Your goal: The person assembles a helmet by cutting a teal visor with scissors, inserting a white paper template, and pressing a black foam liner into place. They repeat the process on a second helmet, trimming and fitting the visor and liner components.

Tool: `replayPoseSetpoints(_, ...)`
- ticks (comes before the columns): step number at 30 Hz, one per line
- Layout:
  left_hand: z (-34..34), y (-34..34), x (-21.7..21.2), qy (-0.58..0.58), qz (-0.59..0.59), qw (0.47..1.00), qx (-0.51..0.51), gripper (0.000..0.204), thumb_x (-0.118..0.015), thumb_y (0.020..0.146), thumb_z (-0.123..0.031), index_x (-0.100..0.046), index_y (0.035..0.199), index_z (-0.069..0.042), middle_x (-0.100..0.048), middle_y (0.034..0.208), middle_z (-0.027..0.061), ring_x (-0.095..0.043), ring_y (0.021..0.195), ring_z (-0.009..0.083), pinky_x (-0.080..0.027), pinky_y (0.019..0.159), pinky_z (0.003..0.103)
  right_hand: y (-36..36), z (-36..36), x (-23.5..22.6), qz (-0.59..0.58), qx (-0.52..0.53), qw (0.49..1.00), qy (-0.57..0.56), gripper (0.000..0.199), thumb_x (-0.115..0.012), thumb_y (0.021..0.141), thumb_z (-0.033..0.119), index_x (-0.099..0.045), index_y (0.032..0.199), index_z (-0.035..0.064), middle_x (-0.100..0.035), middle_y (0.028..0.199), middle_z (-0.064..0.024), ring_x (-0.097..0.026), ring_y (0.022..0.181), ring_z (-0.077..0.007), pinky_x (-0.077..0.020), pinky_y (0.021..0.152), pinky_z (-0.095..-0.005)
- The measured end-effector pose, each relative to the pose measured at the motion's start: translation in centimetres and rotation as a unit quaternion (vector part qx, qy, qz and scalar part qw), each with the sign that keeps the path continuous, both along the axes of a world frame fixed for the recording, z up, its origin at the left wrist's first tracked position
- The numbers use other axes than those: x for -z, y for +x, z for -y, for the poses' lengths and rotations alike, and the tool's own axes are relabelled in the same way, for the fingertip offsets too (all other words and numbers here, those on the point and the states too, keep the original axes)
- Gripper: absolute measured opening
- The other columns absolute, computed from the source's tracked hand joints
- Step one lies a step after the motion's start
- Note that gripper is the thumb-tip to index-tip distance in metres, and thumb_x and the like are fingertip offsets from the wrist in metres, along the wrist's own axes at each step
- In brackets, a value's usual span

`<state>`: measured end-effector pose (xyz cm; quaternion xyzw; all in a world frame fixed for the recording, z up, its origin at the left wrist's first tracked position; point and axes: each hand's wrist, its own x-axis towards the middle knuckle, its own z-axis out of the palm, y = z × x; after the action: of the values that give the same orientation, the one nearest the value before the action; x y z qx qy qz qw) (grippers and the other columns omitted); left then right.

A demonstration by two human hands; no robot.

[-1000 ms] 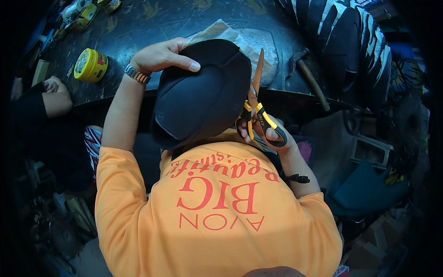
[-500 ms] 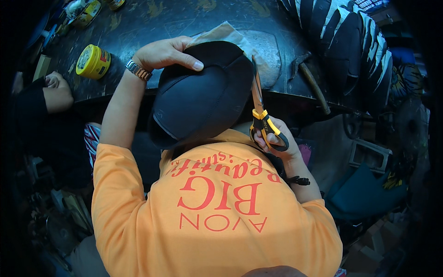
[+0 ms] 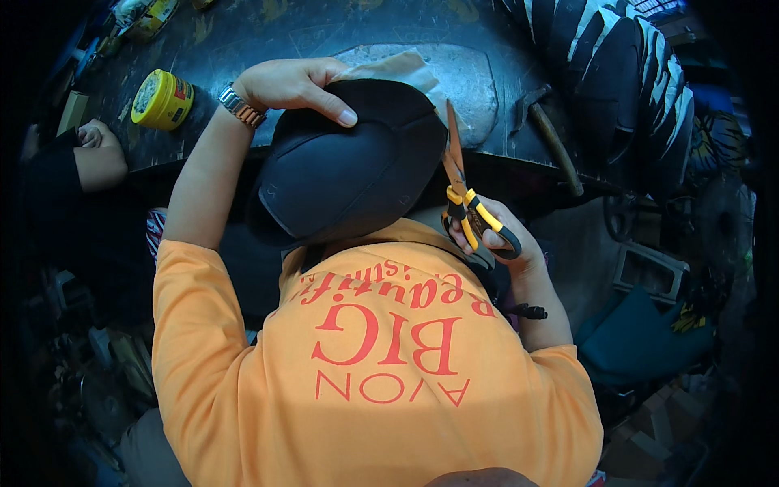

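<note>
A black stitched shoe upper with curved seams hangs tilted in front of my chest, at the table's near edge. My left hand, with a metal watch on its wrist, pinches its upper left edge, thumb on the near face; the other fingers are hidden behind. Pale lining cloth sticks out past its far edge. My right hand grips scissors with yellow and black handles, fingers in the loops. The blades point up and away, slightly parted, along the upper's right edge; whether they touch it I cannot tell.
On the dark table are a yellow tub at left, a pale slab behind the upper, and a hammer at right. Black pieces with white lining are piled far right. Another person's hand rests at the left edge.
The upper has shifted slightly left and down in my left hand. The scissors have moved a little right and down, and their handles have spread apart.
</note>
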<state>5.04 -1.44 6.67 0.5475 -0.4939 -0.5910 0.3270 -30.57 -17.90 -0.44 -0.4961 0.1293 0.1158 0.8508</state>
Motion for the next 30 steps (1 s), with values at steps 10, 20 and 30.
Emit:
replayPoseSetpoints(10,0.8,-1.4,-0.2,0.016,-0.023,0.999,0.039,0.031,-0.080,0.087,-0.020,-0.070,0.107,0.003,-0.073,0.093,0.0037,-0.065,0.081,0.0094,-0.053,0.079,0.026,0.4,-1.0,0.1,0.033,0.006,0.999,0.032,0.085,-0.087,0.067,0.053,-0.053,0.127,0.0032,-0.059,0.095,-0.0046,-0.058,0.083,-0.0093,-0.0482,0.076,-0.0221)
replayPoseSetpoints(20,0.8,-1.7,-0.3,0.019,-0.013,0.999,0.022,0.032,-0.079,0.088,-0.022,-0.071,0.108,0.002,-0.073,0.091,0.0034,-0.065,0.079,0.0096,-0.053,0.077,0.026,-0.8,-1.0,0.2,-0.013,0.049,0.998,0.028,0.086,-0.093,0.061,0.056,-0.058,0.115,-0.0007,-0.062,0.082,-0.0049,-0.060,0.059,-0.0066,-0.0495,0.056,-0.0149)
replayPoseSetpoints(30,1.4,-2.0,-0.3,0.040,0.049,0.994,0.084,0.035,-0.076,0.091,-0.022,-0.068,0.115,0.003,-0.073,0.097,0.0053,-0.066,0.083,0.0104,-0.055,0.080,0.027,-1.3,0.7,-0.9,-0.024,0.005,0.999,-0.035,0.060,-0.088,0.070,0.043,-0.061,0.107,0.0046,-0.061,0.079,-0.0014,-0.058,0.062,-0.0049,-0.0481,0.058,-0.0147)
